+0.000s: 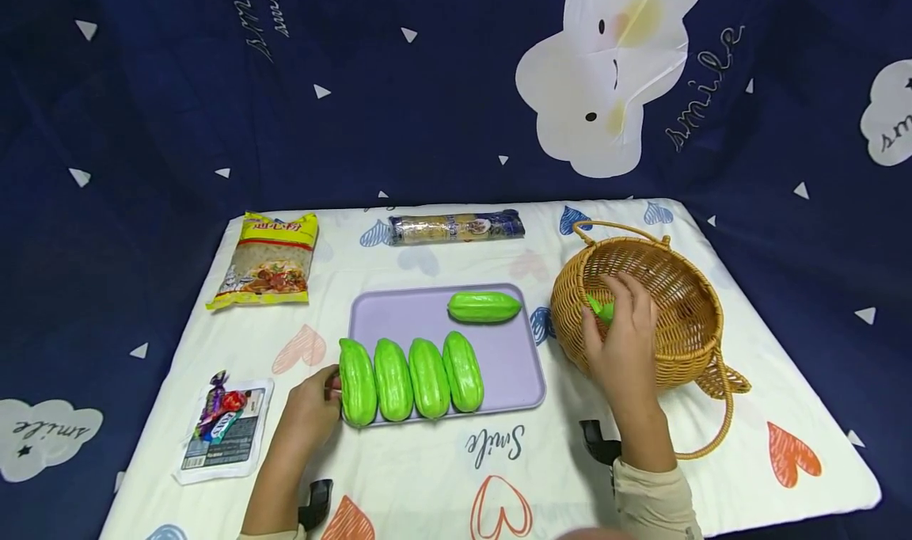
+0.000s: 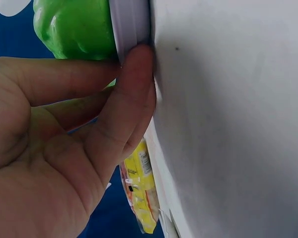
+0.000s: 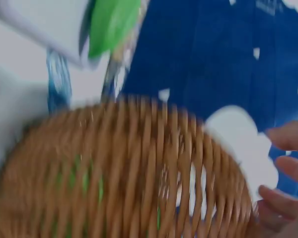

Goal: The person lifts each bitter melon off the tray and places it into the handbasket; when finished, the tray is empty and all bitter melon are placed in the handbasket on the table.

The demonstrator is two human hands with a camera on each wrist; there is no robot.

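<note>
Beside the lilac tray [image 1: 509,366], my left hand [image 1: 313,405] pinches its near left edge; the left wrist view shows fingertips [image 2: 139,59] at the tray rim [image 2: 130,25]. Several glossy green ridged gourds lie on the tray. The leftmost gourd [image 1: 358,383] stands in a row along the near side, and a single gourd [image 1: 484,307] lies crosswise at the far right. My right hand [image 1: 627,338] reaches over the mouth of the wicker basket [image 1: 570,310], fingers spread. Something green [image 1: 601,309] shows inside, partly hidden by this hand, and green also shows through the weave.
A yellow noodle bag [image 1: 271,259] lies at the far left, a long clear-and-blue packet [image 1: 456,227] at the back. Near the left edge, a flat sealed pack [image 1: 224,433] carries small wrapped candies [image 1: 221,413]. The basket's handle [image 1: 727,413] hangs to the right.
</note>
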